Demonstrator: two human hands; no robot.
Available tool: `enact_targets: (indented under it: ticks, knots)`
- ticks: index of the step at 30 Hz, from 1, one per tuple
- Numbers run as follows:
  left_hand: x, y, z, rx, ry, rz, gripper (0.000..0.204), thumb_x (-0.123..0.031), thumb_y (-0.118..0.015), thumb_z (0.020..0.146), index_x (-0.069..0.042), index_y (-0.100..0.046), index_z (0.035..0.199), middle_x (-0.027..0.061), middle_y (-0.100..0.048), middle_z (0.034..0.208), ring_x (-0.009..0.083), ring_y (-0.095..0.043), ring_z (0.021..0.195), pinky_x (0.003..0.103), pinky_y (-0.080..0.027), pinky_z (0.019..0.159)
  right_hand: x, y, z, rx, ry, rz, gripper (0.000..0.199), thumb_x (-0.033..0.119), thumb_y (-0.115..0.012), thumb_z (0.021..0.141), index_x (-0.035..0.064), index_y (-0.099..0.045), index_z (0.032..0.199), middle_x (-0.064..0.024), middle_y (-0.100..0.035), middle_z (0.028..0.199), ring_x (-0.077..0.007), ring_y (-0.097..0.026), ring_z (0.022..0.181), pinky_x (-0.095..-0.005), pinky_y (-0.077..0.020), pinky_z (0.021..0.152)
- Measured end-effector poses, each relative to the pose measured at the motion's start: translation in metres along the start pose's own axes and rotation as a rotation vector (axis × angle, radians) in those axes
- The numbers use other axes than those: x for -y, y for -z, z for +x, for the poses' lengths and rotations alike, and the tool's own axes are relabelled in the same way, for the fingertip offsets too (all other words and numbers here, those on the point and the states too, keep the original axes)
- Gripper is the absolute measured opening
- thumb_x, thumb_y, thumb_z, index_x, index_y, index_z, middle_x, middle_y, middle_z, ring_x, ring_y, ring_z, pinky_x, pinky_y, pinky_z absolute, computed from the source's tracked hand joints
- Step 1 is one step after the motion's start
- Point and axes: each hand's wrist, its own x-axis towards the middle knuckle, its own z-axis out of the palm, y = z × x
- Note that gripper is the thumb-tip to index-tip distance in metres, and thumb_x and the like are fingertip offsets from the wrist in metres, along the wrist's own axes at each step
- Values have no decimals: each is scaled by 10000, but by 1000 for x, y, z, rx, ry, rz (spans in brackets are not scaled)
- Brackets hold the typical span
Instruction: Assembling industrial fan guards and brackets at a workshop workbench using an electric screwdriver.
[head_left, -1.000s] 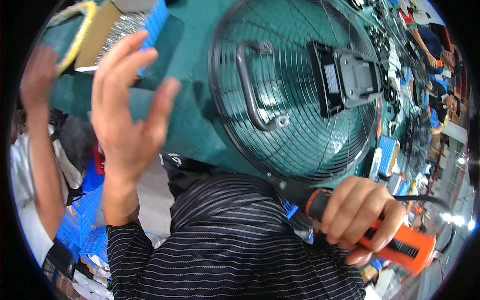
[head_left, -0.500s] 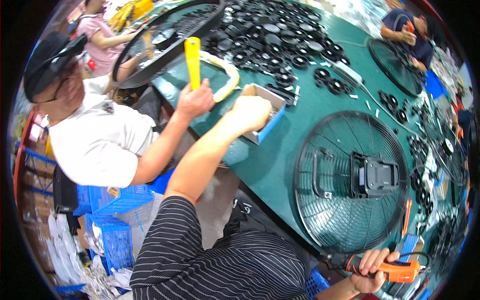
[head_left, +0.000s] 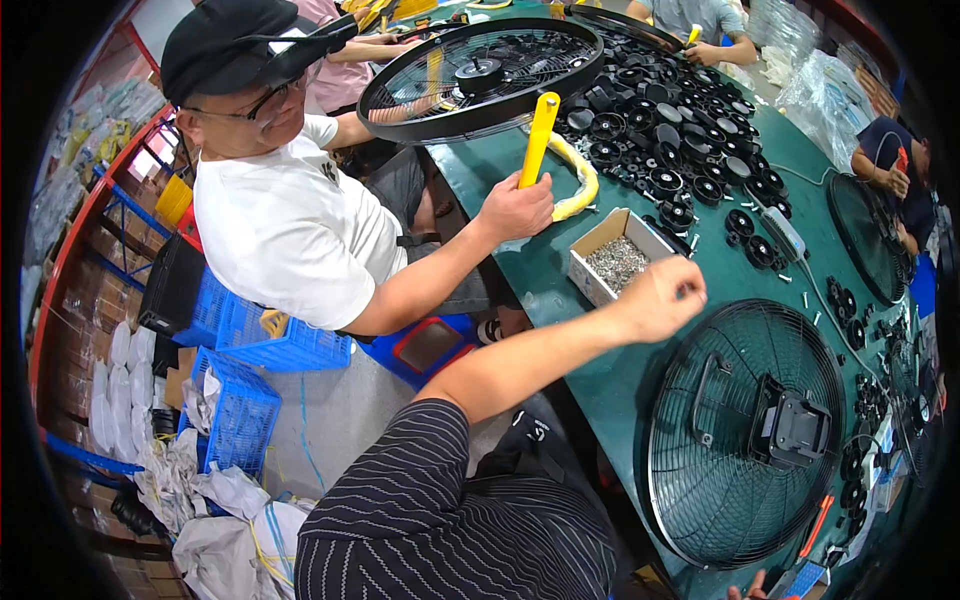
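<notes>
My left hand (head_left: 662, 300) is just past the near right side of a small cardboard box (head_left: 655, 243) of small silvery screws (head_left: 616, 262). Its fingers are curled into a pinch, and whatever they hold is too small to make out. To its right lies a round black fan grille (head_left: 700, 480) with a dark motor housing (head_left: 790, 420) near its middle. My right hand (head_left: 752, 588) shows only fingertips at the lower edge, by the grille's near rim. They are bent as in the grip on the orange electric screwdriver seen earlier, which is now almost wholly cut off.
A co-worker on the left holds a yellow-handled tool (head_left: 540, 140) beside another fan ring (head_left: 480, 130). Black round parts (head_left: 660, 130) are heaped across the far green table (head_left: 540, 270). Beyond the grille lie a white power strip (head_left: 783, 232) and an orange-handled tool (head_left: 818, 525).
My left hand has come out of the screw box and moved right toward the grille, fingers pinched. The view has shifted, leaving my right hand and screwdriver mostly below the lower edge.
</notes>
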Motion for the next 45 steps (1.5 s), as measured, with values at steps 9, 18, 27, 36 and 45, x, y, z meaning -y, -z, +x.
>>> enact_targets:
  ticks: [9,18,27,36,45]
  knots:
    - [31,-77,-9,-45,470,-234,171,-186,-609,915,-17,-634,927,79,-645,781,162,-614,770,315,-476,724,-11,1,-26,-42,-386,10,357,284,-759,807,157,-569,1082,-64,-625,825,-208,-596,646,-385,-523,538]
    - [-63,-30,-151,116,309,-483,109,-135,-600,948,-29,-625,955,98,-614,1107,171,-593,1016,304,-470,843,21,20,138,78,-223,-33,251,256,-691,882,69,-656,1045,-1,-609,718,-122,-511,499,-247,-392,436]
    - [-58,15,-178,215,349,-541,150,-45,-572,964,-7,-672,1069,29,-601,942,69,-553,754,239,-438,639,52,8,120,19,56,-80,224,192,-668,903,-17,-643,825,-35,-516,593,-139,-498,499,-301,-423,483]
    - [-80,-22,-180,712,781,-1162,176,-98,-570,999,2,-578,1143,137,-709,958,161,-693,688,251,-538,552,94,-94,-22,273,426,561,370,116,-648,894,-24,-468,1186,-87,-533,843,-141,-514,646,-273,-444,599]
    - [-91,-6,-178,639,990,-1483,142,-164,-467,1044,-35,-495,1096,238,-701,953,228,-700,630,265,-520,456,77,-163,-39,581,435,937,401,168,-590,943,-42,-429,1245,-66,-510,873,-117,-515,633,-270,-441,586]
